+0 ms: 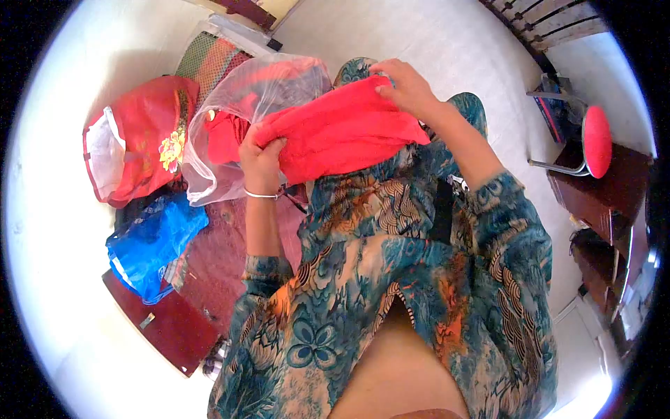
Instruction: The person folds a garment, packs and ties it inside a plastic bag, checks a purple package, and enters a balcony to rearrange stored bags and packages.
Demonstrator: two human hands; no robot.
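A piece of red cloth (342, 129) stretches across my lap between both hands. My left hand (261, 157) is closed on its near left end, the thumb lying over the fabric. At the upper right corner my right hand (406, 87) pinches the cloth's edge. Just left of the cloth lies a clear plastic bag (241, 87), its mouth towards my left hand. More red fabric (225, 136) with a round gold-coloured button shows in the bag. What the folded cloth is exactly, I cannot make out.
A red bag with a yellow flower (150, 133) stands at the left, with a blue plastic bag (157, 241) below it on a dark red wooden surface (174, 325). A striped woven mat (209, 63) lies behind. On the right are a red round stool (597, 142) and brown furniture (607, 181).
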